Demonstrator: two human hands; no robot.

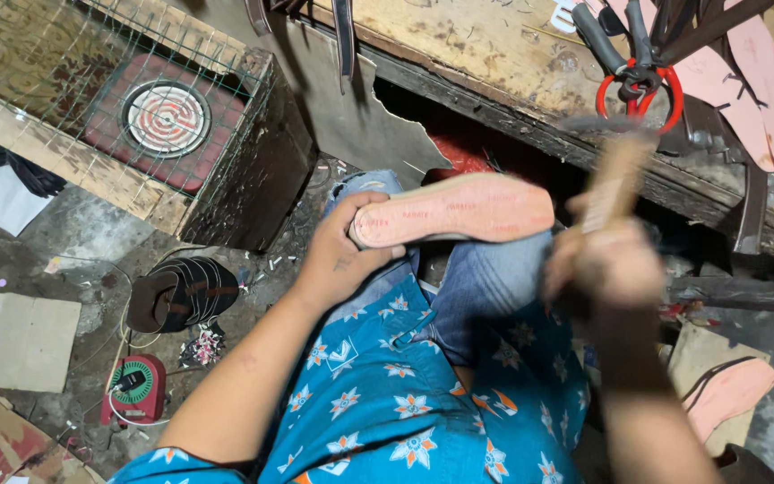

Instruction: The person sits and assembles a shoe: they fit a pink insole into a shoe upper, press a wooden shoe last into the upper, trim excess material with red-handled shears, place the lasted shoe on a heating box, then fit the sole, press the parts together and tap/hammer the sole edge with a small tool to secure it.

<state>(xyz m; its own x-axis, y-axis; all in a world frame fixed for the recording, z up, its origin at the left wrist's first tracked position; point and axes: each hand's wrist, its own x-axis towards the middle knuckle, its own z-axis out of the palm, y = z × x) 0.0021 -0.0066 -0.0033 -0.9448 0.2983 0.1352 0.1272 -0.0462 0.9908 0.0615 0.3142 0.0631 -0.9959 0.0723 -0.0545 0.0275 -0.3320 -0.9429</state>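
Note:
My left hand (344, 255) grips the heel end of a pink shoe sole (459, 209) that lies sole-up across my knee in blue jeans (485, 282). To its right, my right hand (604, 269) is blurred by motion and closed on the wooden handle of a hammer (618, 175), whose head is raised just beyond the toe end of the sole. The hammer head is smeared and hard to make out.
A worn wooden workbench (494, 54) runs along the top, with red-handled pliers (638, 76) and several pink insoles (745, 90) on it. A caged electric hotplate (165, 118) stands at the left. A sandal (181, 294), cardboard (11, 341) and a red switch box (136, 387) lie on the floor.

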